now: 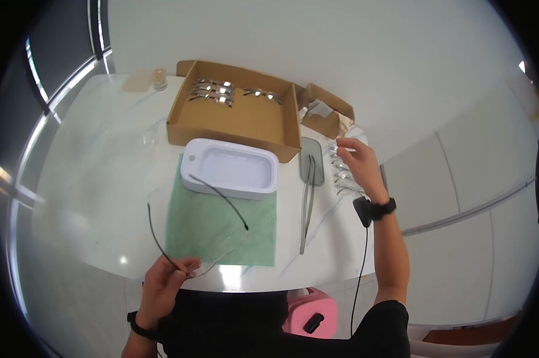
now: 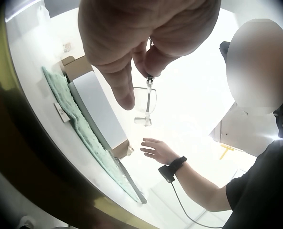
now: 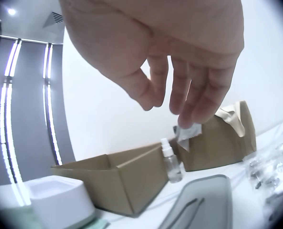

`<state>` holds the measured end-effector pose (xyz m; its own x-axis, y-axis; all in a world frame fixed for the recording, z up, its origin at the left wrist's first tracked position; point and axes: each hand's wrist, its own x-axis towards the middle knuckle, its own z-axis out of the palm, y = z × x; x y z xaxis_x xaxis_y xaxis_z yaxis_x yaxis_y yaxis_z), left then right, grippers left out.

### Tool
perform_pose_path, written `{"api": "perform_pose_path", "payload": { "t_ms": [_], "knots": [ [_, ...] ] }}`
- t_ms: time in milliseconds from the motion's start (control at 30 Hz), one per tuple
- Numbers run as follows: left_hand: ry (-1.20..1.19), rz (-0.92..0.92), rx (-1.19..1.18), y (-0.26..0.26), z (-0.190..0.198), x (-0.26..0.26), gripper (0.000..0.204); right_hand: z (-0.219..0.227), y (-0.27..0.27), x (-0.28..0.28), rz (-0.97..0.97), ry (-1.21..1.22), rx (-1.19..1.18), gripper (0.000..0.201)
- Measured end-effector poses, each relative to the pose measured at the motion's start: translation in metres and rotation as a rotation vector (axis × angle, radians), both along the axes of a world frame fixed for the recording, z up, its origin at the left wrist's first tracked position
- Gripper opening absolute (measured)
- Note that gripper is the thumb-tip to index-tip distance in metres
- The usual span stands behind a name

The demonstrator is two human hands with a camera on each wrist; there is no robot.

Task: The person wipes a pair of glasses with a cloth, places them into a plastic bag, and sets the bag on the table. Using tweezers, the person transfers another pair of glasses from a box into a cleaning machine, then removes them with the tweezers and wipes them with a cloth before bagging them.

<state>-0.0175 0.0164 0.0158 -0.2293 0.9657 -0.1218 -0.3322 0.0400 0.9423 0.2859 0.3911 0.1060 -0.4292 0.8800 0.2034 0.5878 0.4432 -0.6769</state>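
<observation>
My left hand [image 1: 165, 286] pinches a pair of thin-rimmed eyeglasses [image 1: 213, 265] by the frame, near one hinge. The dark temples [image 1: 222, 197] stand unfolded over the green cloth, and a clear lens [image 2: 141, 99] hangs below the fingers in the left wrist view. My right hand [image 1: 359, 167] is raised at the table's right side, fingers loosely bent with nothing held. Near it lie several eyeglasses in clear plastic [image 1: 344, 179]. In the right wrist view this right hand [image 3: 165, 62] hangs before the small cardboard box [image 3: 203, 150].
A white cleaner tub [image 1: 236, 170] sits on the green cloth [image 1: 222, 230]. Behind it, a large cardboard box [image 1: 239, 122] holds several eyeglasses. Long tweezers [image 1: 307, 209] lie partly on a grey tray [image 1: 319, 161]. A spray bottle [image 3: 170, 164] stands between the boxes.
</observation>
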Motion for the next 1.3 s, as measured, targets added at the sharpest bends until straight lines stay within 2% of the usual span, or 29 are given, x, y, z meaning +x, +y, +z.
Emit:
{"api": "perform_pose_path", "payload": {
  "t_ms": [33,100,133,233,300,400,500,567,633,700,733,800,833,900,1000,1067,1133,1200,1267,1300],
  "knots": [
    [-0.002,0.028,-0.023,0.001,0.001,0.002,0.009,0.012,-0.031,-0.008,0.056,0.025,-0.06,0.028],
    [-0.078,-0.042,-0.044,0.006,0.007,0.004,0.009,0.021,-0.092,-0.02,0.153,0.094,-0.241,0.034],
    [-0.073,-0.013,-0.074,0.005,0.007,0.004,0.009,0.025,-0.124,-0.026,0.228,0.107,-0.242,0.04],
    [-0.12,-0.106,-0.018,0.007,0.005,0.007,0.009,0.013,-0.197,-0.041,0.363,0.088,-0.227,0.061],
    [-0.159,-0.147,-0.015,0.006,0.005,0.01,0.01,-0.003,-0.229,-0.052,0.323,0.148,-0.295,0.064],
    [-0.195,-0.18,-0.061,0.001,0.006,0.013,0.013,-0.039,-0.256,-0.052,0.269,0.184,-0.255,0.064],
    [-0.164,-0.18,-0.052,-0.004,0.004,0.013,0.02,-0.06,-0.274,-0.056,0.209,0.385,-0.264,0.061],
    [-0.081,-0.15,-0.047,-0.007,0.002,0.014,0.024,-0.068,-0.285,-0.063,0.035,0.455,-0.189,0.056],
    [-0.005,-0.131,-0.041,-0.011,0.002,0.014,0.03,-0.07,-0.289,-0.07,0.034,0.548,-0.184,0.053],
    [0.101,-0.072,0.011,-0.015,0.002,0.016,0.037,-0.066,-0.29,-0.068,0.034,0.491,-0.173,0.047],
    [0.11,-0.07,0.011,-0.016,0.002,0.017,0.037,-0.07,-0.287,-0.064,0.078,0.419,-0.109,0.039],
    [0.3,0.035,0.024,-0.017,0.001,0.019,0.039,-0.066,-0.288,-0.062,0.106,0.393,-0.092,0.036],
    [0.305,0.041,0.025,-0.018,-0.001,0.019,0.039,-0.064,-0.289,-0.062,0.131,0.36,-0.076,0.033],
    [0.606,0.161,0.134,-0.017,-0.006,0.018,0.037,-0.062,-0.289,-0.063,0.148,0.348,-0.046,0.03],
    [0.709,0.218,0.106,-0.019,0.005,0.022,0.034,-0.063,-0.29,-0.063,0.162,0.343,-0.037,0.026],
    [0.783,0.185,0.146,-0.019,0.003,0.02,0.032,-0.062,-0.289,-0.062,0.16,0.351,-0.057,0.026],
    [0.854,0.149,0.19,-0.018,0.006,0.019,0.031,-0.06,-0.287,-0.064,0.186,0.308,0.113,0.027],
    [0.62,-0.062,0.054,-0.019,0.016,0.02,0.029,-0.056,-0.283,-0.067,0.178,0.306,0.178,0.028],
    [0.598,-0.109,0.068,-0.019,0.014,0.021,0.028,-0.056,-0.282,-0.068,0.17,0.302,0.245,0.029],
    [0.574,-0.155,0.08,-0.019,0.014,0.021,0.027,-0.057,-0.283,-0.066,0.191,0.31,0.181,0.029]
  ]
}}
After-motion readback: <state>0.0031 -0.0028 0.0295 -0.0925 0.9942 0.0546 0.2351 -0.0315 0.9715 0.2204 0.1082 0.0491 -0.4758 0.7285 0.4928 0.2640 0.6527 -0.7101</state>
